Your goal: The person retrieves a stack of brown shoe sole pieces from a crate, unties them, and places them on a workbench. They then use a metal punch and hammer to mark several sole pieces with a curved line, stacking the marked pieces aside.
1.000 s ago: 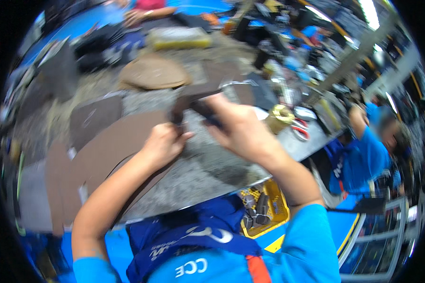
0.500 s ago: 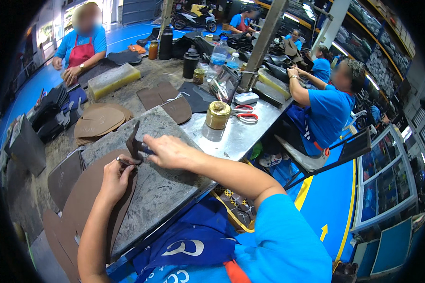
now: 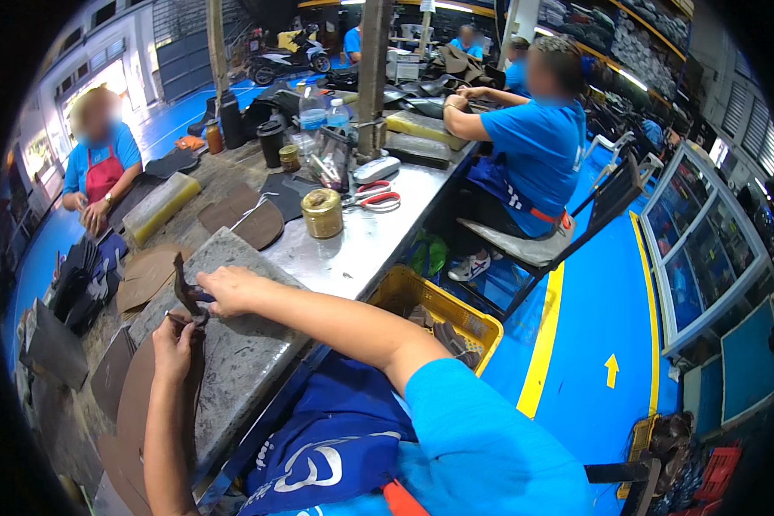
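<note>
My right hand (image 3: 230, 291) is closed around the handle of a dark hammer (image 3: 182, 285). The hammer's head is down by the fingertips of my left hand (image 3: 172, 348). Those fingers are pinched at the edge of a large brown sheet, leather-like (image 3: 138, 387), with a small thin metallic thing showing between them, its kind unclear. The sheet lies partly on a grey stone-like slab (image 3: 254, 357) and partly past its left side. The hammer and fingers hide the spot where they meet.
More cut brown pieces (image 3: 150, 273) lie beyond the slab. A glue-stained jar (image 3: 322, 215) and red-handled pliers (image 3: 375, 199) stand on the metal tabletop (image 3: 335, 258). A yellow crate (image 3: 482, 331) is below its right edge. Co-workers sit across and to the right.
My view has swung to the right, so the bench appears farther left and more of the yellow crate shows. Both hands keep nearly the same hold at the sheet's edge.
</note>
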The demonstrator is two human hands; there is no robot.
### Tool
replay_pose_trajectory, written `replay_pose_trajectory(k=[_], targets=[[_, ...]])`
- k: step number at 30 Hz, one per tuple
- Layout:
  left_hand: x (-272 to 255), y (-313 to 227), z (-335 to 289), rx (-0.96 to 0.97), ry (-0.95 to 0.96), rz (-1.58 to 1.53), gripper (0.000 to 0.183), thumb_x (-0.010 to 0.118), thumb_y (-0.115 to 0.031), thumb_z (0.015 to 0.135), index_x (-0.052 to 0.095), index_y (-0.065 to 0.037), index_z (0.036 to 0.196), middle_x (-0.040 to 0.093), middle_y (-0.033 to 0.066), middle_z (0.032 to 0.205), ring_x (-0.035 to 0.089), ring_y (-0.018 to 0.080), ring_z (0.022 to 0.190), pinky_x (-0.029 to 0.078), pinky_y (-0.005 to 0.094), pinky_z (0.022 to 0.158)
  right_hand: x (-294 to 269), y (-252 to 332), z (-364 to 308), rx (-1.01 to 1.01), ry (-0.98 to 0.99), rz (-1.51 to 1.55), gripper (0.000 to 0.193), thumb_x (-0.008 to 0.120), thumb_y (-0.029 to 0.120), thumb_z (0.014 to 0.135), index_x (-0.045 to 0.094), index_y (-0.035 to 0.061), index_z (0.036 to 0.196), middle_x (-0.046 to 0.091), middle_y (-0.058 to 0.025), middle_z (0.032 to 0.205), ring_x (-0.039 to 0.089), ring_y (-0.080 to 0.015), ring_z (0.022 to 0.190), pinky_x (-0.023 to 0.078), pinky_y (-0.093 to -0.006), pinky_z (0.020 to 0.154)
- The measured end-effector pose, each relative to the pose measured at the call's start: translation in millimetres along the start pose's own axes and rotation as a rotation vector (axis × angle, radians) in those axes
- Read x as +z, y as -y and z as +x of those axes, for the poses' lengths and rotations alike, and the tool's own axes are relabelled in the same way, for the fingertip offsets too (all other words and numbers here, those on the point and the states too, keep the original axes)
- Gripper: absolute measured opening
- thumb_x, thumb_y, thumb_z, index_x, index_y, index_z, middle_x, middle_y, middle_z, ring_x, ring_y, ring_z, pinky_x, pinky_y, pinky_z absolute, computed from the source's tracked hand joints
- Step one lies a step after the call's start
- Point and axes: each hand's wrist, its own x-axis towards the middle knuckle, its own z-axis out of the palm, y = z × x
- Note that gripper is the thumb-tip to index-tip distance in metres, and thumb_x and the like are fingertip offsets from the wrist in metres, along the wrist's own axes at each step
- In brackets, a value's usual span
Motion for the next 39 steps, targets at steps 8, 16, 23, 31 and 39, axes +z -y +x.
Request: replay_pose_trajectory(k=[8, 16, 23, 31, 39], targets=[[-5.6, 4.6, 2.9, -0.128, 0.059, -0.203, 0.002, 0.054, 0.0, 0.082, 0.052, 0.001, 0.082, 0.056, 0.0026, 0.071, 0.05, 0.0069, 0.063, 0.044, 0.0223, 0.057, -1.5, -2.4, -0.5, -0.104, 0.025, 0.007, 0.051, 0.065, 0.021, 0.071, 0.042, 0.006, 0.115, 0.06, -0.0167, 0.097, 0.058, -0.0349, 0.092, 0.047, -0.043, 0.077], [-3.2, 17.9, 4.0, -0.358, -0.248, -0.5, 0.013, 0.051, -0.015, 0.089, 0.047, -0.003, 0.084, 0.059, 0.0098, 0.074, 0.06, 0.0178, 0.068, 0.051, 0.028, 0.058, -4.7, -9.8, -24.9, -0.247, -0.036, -0.07, 0.058, 0.058, 0.019, 0.078, 0.032, 0.0183, 0.13, 0.056, -0.018, 0.096, 0.057, -0.0385, 0.085, 0.046, -0.0479, 0.07], [7.3, 8.8, -6.7, -0.195, -0.241, -0.292, 0.015, 0.052, -0.015, 0.088, 0.053, -0.001, 0.081, 0.06, 0.0088, 0.077, 0.058, 0.0156, 0.072, 0.047, 0.0279, 0.065, -9.0, -15.3, -15.4, -0.246, -0.031, 0.041, 0.058, 0.061, 0.016, 0.075, 0.036, 0.0151, 0.127, 0.058, -0.0203, 0.099, 0.056, -0.0378, 0.091, 0.046, -0.0442, 0.077], [-9.8, -69.2, -51.2, -0.301, 0.392, -0.87, 0.013, 0.053, -0.012, 0.088, 0.046, -0.001, 0.089, 0.059, 0.0108, 0.079, 0.063, 0.0207, 0.069, 0.054, 0.0291, 0.057, -11.3, -10.5, -19.2, -0.241, -0.055, -0.01, 0.056, 0.063, 0.015, 0.075, 0.038, 0.0037, 0.124, 0.055, -0.0238, 0.106, 0.054, -0.0386, 0.097, 0.044, -0.0421, 0.081], [-21.9, -13.5, -9.8, -0.475, -0.137, -0.74, 0.01, 0.056, -0.004, 0.084, 0.049, 0.001, 0.088, 0.058, 0.0095, 0.076, 0.061, 0.0159, 0.065, 0.053, 0.0246, 0.054, -23.0, 6.4, -9.7, -0.024, 0.187, -0.064, 0.041, 0.061, 0.016, 0.077, 0.039, 0.0021, 0.109, 0.057, -0.0272, 0.088, 0.054, -0.0436, 0.088, 0.041, -0.0467, 0.073]])
